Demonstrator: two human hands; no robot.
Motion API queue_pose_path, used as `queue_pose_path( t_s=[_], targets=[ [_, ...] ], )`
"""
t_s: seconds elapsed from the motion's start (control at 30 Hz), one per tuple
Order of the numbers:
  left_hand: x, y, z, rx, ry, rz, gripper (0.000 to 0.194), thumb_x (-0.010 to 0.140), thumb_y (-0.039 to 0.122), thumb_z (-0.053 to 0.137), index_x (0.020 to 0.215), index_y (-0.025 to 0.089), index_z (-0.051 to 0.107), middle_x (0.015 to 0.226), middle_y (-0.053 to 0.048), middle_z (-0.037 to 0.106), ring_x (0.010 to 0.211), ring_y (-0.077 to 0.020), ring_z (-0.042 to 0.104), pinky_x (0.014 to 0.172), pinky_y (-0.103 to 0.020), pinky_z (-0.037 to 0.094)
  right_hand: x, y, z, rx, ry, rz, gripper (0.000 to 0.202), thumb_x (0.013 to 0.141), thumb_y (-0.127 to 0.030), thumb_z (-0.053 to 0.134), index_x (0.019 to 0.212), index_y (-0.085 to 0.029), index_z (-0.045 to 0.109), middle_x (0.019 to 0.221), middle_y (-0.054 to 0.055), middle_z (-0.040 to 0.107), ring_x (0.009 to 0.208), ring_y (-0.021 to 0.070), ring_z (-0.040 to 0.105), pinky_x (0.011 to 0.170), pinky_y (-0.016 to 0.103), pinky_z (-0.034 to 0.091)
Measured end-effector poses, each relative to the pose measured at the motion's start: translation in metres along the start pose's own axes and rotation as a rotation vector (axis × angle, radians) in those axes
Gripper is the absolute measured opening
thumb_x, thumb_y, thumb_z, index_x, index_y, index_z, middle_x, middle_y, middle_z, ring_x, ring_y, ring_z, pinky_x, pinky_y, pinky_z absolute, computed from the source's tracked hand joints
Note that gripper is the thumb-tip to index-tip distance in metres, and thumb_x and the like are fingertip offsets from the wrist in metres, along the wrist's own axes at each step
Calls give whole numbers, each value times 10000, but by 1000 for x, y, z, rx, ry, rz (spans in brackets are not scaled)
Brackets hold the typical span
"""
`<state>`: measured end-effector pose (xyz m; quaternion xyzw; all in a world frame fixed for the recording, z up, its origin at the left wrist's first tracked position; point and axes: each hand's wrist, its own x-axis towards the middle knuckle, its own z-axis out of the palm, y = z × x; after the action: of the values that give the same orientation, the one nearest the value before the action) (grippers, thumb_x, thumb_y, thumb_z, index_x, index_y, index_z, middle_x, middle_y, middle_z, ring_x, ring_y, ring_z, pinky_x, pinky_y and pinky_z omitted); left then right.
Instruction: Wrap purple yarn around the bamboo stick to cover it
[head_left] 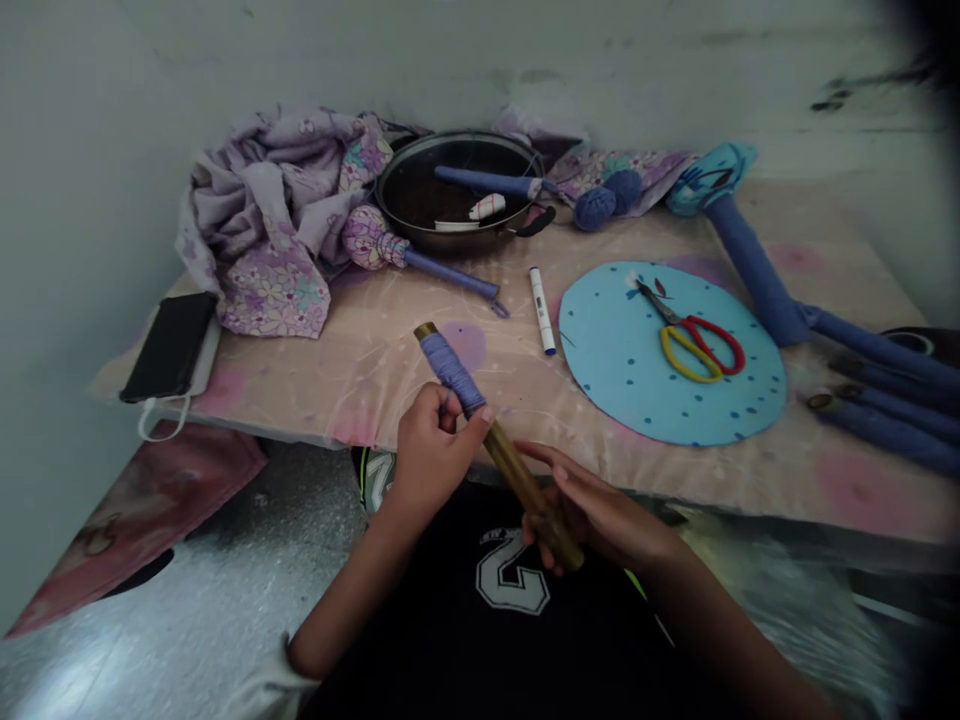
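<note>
A brown bamboo stick (517, 470) slants across my lap, its upper part wound with blue-purple yarn (452, 370). My left hand (435, 440) is closed around the stick at the lower edge of the winding, thumb pressed on it. Lower down, my right hand (600, 505) holds the bare part of the stick, with fingers curled beneath and the index finger stretched along the side. Beyond the stick's upper end lies a yarn-wrapped handle (454, 273) with a ball head of flowered cloth (367, 238).
Scissors (694, 340) rest on a blue spotted disc (600, 385), beside a marker (542, 310). Behind are a dark pan (405, 220), yarn balls (595, 208) and crumpled cloth (277, 230). Several wrapped sticks (892, 425) lie right; a black-covered box (171, 345) stands left.
</note>
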<state>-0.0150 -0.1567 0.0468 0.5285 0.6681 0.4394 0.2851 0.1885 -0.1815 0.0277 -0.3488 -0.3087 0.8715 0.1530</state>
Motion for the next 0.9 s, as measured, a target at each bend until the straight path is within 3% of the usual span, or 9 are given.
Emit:
queue_pose_path(
  t_s=[0.1,0.17,0.3,0.43,0.53,0.63,0.73,0.8,0.9],
  targets=[
    [1,-5,5,-53,44,15,303,731,350,639,686,198,381,543,88,299,493,-73,300,502,-212,291,0,7,-8,2,57,59,473,892,-531,432,1204,-177,476,705,64,664,559,150,640,450,222,465],
    [3,-9,7,-98,92,11,304,738,361,641,704,197,387,559,85,308,502,-73,307,501,-209,293,0,8,-7,-19,163,7,399,859,-516,504,1042,-163,549,668,28,610,524,120,585,394,186,397],
    [4,-13,9,-98,44,31,250,805,395,569,754,182,450,593,61,373,530,-82,349,521,-221,304,3,0,0,-289,537,-333,314,807,-438,612,1002,-206,533,739,-12,540,498,84,476,440,218,392],
    [3,-13,10,-173,-28,-12,310,787,465,575,775,166,493,609,39,428,557,-95,394,530,-230,319,8,-9,5,-828,797,-717,207,766,-292,664,931,-229,555,898,39,548,809,184,548,725,337,468],
    [4,-10,13,-279,66,-94,345,747,494,610,747,166,502,604,35,437,566,-97,412,530,-223,336,12,-11,9,-859,752,-770,245,771,-309,653,978,-233,546,929,55,543,869,206,551,736,351,474],
    [4,-8,14,-400,141,-96,325,770,491,580,770,174,505,624,33,456,565,-91,425,531,-214,352,16,-11,10,-466,555,-553,356,882,-492,447,1126,-233,465,873,48,569,658,159,576,466,257,434],
    [2,-10,14,-426,172,-75,307,777,473,582,796,174,513,662,26,479,591,-90,442,555,-214,372,19,-14,5,-221,473,-390,413,915,-553,306,1038,-207,494,639,-15,529,401,94,443,326,198,267],
    [2,-13,14,-410,142,-93,299,766,451,611,799,167,521,677,24,479,611,-88,443,575,-215,375,18,-18,-1,-259,567,-446,321,902,-496,424,978,-200,522,577,-39,497,390,78,409,347,196,287],
    [3,-13,12,-485,23,-193,331,733,445,658,728,159,492,597,53,402,527,-62,362,504,-202,315,15,-26,-10,-487,738,-745,191,855,-359,571,984,-219,565,765,17,580,593,119,545,495,247,449]
  ],
)
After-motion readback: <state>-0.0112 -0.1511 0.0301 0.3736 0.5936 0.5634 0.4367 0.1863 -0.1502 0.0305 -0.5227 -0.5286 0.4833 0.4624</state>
